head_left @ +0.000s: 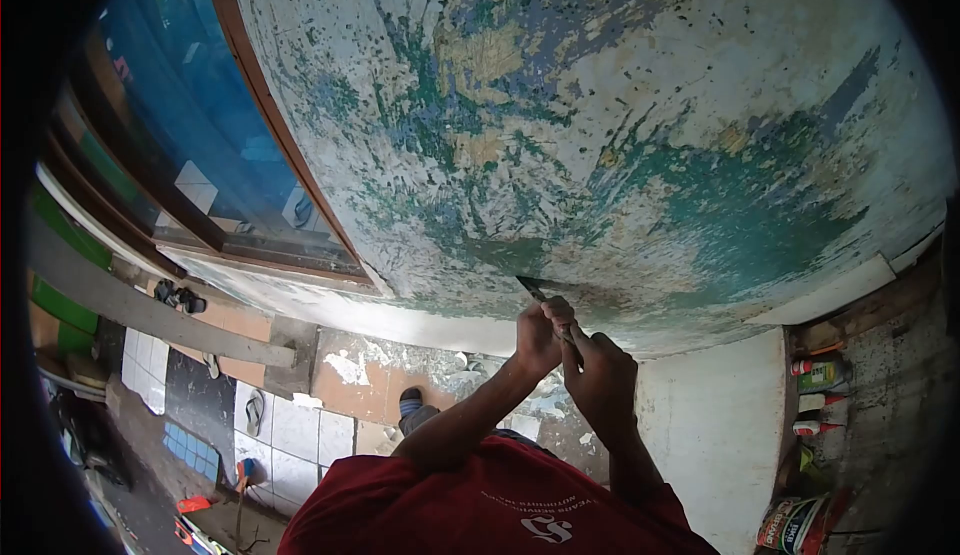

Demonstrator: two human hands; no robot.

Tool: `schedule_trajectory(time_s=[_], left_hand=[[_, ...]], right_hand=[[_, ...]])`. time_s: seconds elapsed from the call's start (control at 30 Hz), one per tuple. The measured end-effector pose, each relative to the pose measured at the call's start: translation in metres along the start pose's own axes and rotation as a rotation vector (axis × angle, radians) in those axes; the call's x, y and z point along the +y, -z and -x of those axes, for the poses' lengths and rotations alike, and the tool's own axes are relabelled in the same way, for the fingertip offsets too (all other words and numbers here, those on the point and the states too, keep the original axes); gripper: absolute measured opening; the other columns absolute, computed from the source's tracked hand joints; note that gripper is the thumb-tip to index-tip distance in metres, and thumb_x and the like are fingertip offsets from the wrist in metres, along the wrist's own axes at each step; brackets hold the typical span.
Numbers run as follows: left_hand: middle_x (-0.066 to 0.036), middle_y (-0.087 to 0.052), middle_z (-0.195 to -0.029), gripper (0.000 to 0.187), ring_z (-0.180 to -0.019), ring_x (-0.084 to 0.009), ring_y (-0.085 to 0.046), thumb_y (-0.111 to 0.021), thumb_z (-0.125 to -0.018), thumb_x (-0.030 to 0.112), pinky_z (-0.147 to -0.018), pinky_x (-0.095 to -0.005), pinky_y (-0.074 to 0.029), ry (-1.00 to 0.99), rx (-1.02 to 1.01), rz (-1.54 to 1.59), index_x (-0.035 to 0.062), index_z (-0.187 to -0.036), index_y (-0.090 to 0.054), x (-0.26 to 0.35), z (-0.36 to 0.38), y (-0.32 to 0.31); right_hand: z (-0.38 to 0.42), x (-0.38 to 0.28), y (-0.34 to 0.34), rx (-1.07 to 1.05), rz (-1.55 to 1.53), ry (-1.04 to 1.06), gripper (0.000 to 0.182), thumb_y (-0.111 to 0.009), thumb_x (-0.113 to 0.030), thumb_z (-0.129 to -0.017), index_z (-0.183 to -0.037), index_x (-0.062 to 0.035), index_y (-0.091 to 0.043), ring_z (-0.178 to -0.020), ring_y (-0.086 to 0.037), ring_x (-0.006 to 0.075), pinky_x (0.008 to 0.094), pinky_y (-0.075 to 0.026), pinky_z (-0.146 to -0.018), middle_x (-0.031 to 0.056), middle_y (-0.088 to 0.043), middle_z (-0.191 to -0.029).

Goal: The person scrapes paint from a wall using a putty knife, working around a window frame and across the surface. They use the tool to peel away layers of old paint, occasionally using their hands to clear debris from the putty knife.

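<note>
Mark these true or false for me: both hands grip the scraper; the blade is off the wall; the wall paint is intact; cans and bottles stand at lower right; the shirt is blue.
1. Both the left hand and right hand grip the scraper: true.
2. The blade is off the wall: false, its tip touches the surface.
3. The paint is intact: false, it is patchy and flaking.
4. Cans and bottles stand at lower right: true.
5. The shirt is blue: false, red.
</note>
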State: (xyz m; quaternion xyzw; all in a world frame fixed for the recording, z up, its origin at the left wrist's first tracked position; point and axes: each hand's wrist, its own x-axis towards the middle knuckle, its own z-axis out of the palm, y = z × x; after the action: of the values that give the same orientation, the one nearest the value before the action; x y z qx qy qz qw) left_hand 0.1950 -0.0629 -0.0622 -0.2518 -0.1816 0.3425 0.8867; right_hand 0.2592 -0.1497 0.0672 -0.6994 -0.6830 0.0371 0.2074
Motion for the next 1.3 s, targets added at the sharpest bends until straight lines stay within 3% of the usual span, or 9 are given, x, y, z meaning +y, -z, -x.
schedule_trajectory(time_s=[0.37, 0.53, 0.67, 0.77, 0.83, 0.93, 1.07, 1.17, 1.3], left_hand=[[0.000, -0.046, -0.065, 0.013, -0.061, -0.0116, -0.045, -0.043, -0.078, 0.006, -0.062, -0.0232, -0.040, -0.014, -0.049, 0.053, 0.0085, -0.066, -0.044, 0.012, 0.005, 0.008], [0.001, -0.044, -0.059, 0.017, -0.057, -0.0121, -0.043, -0.042, -0.083, 0.011, -0.061, -0.0231, -0.040, -0.017, 0.046, -0.055, 0.0092, -0.066, -0.044, 0.001, 0.004, -0.004], [0.001, -0.040, -0.054, 0.019, -0.053, -0.0111, -0.041, -0.038, -0.086, 0.015, -0.053, -0.0230, -0.037, 0.085, 0.074, -0.290, 0.0087, -0.069, -0.043, 0.023, 0.018, 0.002], [0.001, -0.040, -0.057, 0.023, -0.049, -0.0082, -0.039, -0.036, -0.092, 0.022, -0.044, -0.0215, -0.032, 0.233, 0.071, -0.222, 0.0063, -0.078, -0.044, 0.032, 0.028, -0.003], [-0.003, -0.046, -0.070, 0.026, -0.051, -0.0109, -0.040, -0.035, -0.094, 0.026, -0.045, -0.0235, -0.035, 0.114, 0.230, -0.363, 0.0042, -0.087, -0.047, 0.030, 0.041, -0.017], [-0.008, -0.055, -0.089, 0.041, -0.066, -0.0196, -0.050, -0.033, -0.095, 0.044, -0.055, -0.0275, -0.044, -0.161, 0.472, -0.616, 0.0074, -0.105, -0.048, 0.027, 0.058, -0.031], [-0.013, -0.062, -0.094, 0.058, -0.071, -0.0176, -0.056, -0.031, -0.094, 0.054, -0.061, -0.0297, -0.048, -0.221, 0.665, -1.120, 0.0032, -0.116, -0.047, 0.005, 0.072, -0.085], [-0.013, -0.062, -0.093, 0.051, -0.065, -0.0162, -0.056, -0.033, -0.096, 0.048, -0.059, -0.0276, -0.048, -0.306, 0.660, -1.392, 0.0031, -0.113, -0.050, 0.016, 0.079, -0.094], [-0.003, -0.047, -0.056, 0.047, -0.046, -0.0115, -0.043, -0.032, -0.097, 0.045, -0.046, -0.0235, -0.041, -0.299, 0.643, -1.309, 0.0049, -0.085, -0.053, 0.030, 0.084, -0.107]], right_hand=[[-0.008, -0.008, -0.011, -0.063, 0.035, 0.078, 0.021, -0.060, -0.019, -0.082, -0.100, -0.0082, -0.065, -0.055, -0.057, 0.0319, 0.0408, -0.045, -0.051, 0.0149, -0.053, -0.060], [-0.001, -0.012, 0.001, -0.125, -0.028, -0.019, 0.029, -0.056, -0.016, -0.086, -0.112, -0.0038, -0.054, -0.065, -0.059, 0.0326, 0.0408, -0.047, -0.058, 0.0168, -0.057, -0.078], [0.022, 0.026, -0.066, -0.073, -0.725, 0.064, 0.042, -0.060, -0.016, -0.085, -0.117, -0.0052, -0.036, -0.063, -0.058, 0.0230, 0.0355, -0.046, -0.053, 0.0126, -0.055, -0.087], [0.040, 0.005, -0.052, -0.313, -1.549, -0.972, 0.032, -0.061, -0.020, -0.085, -0.108, -0.0083, -0.042, -0.058, -0.052, 0.0159, 0.0292, -0.043, -0.045, 0.0075, -0.054, -0.085], [0.056, 0.015, -0.078, -0.680, -2.033, -0.996, 0.022, -0.056, -0.028, -0.089, -0.099, -0.0120, -0.046, -0.050, -0.043, 0.0093, 0.0219, -0.035, -0.040, 0.0029, -0.052, -0.077], [0.055, -0.016, -0.066, -0.575, -1.684, -0.905, 0.028, -0.056, -0.027, -0.089, -0.103, -0.0075, -0.043, -0.049, -0.047, 0.0107, 0.0216, -0.038, -0.040, 0.0045, -0.054, -0.076], [0.049, -0.044, -0.066, -0.418, -1.485, -0.749, 0.038, -0.058, -0.019, -0.089, -0.118, -0.0053, -0.037, -0.050, -0.052, 0.0115, 0.0237, -0.038, -0.038, 0.0075, -0.057, -0.073], [0.052, -0.048, -0.087, -0.458, -1.464, -0.605, 0.046, -0.056, -0.020, -0.090, -0.126, -0.0037, -0.034, -0.050, -0.051, 0.0099, 0.0234, -0.037, -0.038, 0.0069, -0.057, -0.075], [0.050, -0.064, -0.105, -0.483, -1.571, -0.528, 0.040, -0.044, -0.016, -0.095, -0.129, -0.0022, -0.028, -0.047, -0.048, 0.0118, 0.0246, -0.044, -0.042, 0.0091, -0.055, -0.083]])
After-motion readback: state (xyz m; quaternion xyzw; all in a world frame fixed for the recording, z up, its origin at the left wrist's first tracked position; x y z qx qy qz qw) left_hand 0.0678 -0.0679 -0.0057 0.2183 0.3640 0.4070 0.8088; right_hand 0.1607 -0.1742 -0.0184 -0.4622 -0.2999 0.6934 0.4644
